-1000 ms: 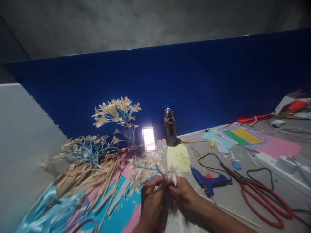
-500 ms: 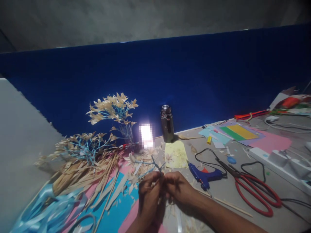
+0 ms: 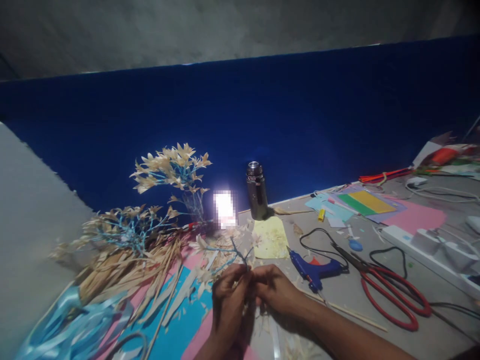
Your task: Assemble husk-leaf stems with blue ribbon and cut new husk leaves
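My left hand (image 3: 230, 297) is closed around the lower part of a branching artificial flower stem (image 3: 240, 252), whose bluish-grey twigs fork up above the fingers. A cream flower (image 3: 200, 243) sits at the tip of its left twig. Pressed close against the left hand, my right hand (image 3: 275, 287) has its fingers pinched together beside the stem; what lies between those fingertips is hidden. Beyond the hands lies a yellow sheet (image 3: 270, 240) sprinkled with crumbs. A blue glue gun (image 3: 317, 270) rests to the right of my right hand.
Large red-handled scissors (image 3: 393, 295) and a white power strip (image 3: 427, 255) lie at right. A metal flask (image 3: 257, 192) stands by the blue wall. Left are finished cream flower branches (image 3: 172, 167), dried husk strips (image 3: 112, 275) and light-blue ribbon (image 3: 82, 325). A bright light (image 3: 225, 209) glows behind.
The view has shifted very slightly. Both hands stay together at the stem, with the right fingers only slightly moved.
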Action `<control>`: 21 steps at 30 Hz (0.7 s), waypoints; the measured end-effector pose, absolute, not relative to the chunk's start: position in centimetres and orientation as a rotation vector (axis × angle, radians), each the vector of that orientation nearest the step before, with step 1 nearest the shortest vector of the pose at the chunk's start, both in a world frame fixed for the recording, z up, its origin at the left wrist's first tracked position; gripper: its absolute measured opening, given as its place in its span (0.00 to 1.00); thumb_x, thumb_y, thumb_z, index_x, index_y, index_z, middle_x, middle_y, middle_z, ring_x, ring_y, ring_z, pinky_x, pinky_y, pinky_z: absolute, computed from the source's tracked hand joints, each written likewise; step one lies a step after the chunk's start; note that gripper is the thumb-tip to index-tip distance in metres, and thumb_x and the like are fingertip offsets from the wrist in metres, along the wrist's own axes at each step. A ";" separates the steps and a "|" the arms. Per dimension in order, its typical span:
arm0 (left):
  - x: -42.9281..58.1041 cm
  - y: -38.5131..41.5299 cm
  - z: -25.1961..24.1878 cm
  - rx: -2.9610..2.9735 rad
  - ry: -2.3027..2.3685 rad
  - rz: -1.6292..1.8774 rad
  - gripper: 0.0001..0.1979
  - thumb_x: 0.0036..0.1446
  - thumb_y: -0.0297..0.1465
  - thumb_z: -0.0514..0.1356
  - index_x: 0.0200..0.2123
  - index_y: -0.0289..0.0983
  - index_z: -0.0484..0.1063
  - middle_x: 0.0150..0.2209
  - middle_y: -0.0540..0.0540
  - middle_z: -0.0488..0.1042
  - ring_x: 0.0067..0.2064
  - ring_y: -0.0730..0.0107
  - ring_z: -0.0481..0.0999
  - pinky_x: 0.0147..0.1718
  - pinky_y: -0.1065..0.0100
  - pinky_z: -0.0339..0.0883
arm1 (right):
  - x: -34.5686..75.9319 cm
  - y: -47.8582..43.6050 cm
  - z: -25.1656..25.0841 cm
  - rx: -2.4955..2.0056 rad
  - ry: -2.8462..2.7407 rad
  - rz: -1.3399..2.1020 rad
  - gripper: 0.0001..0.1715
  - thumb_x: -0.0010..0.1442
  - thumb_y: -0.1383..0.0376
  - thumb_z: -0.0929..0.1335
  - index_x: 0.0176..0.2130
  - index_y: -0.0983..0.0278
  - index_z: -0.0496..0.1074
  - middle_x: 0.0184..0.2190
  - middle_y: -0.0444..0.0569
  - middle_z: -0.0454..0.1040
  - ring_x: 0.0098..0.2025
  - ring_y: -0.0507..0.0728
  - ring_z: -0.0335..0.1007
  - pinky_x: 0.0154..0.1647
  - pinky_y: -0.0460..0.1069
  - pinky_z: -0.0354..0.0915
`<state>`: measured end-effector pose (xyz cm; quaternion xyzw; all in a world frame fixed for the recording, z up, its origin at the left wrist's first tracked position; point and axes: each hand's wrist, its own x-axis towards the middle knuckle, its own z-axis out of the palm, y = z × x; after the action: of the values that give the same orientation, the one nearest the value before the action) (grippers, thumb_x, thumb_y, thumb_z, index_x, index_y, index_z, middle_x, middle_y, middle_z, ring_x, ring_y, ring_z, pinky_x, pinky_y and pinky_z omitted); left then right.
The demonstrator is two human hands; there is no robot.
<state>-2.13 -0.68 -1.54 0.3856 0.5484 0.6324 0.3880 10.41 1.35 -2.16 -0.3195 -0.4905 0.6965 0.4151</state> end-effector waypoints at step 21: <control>-3.2 -0.3 -1.6 1.056 1.382 1.577 0.14 0.48 0.41 0.71 0.31 0.36 0.80 0.30 0.46 0.80 0.32 0.63 0.78 0.30 0.69 0.73 | 10.9 3.5 -3.8 -0.867 -1.166 1.947 0.30 0.44 0.46 0.79 0.28 0.69 0.73 0.22 0.46 0.75 0.18 0.48 0.63 0.20 0.44 0.56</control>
<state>-3.18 -0.25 -1.64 0.4149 0.5430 0.6193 0.3866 10.95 3.53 -3.76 -0.3344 -0.4498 0.7512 0.3486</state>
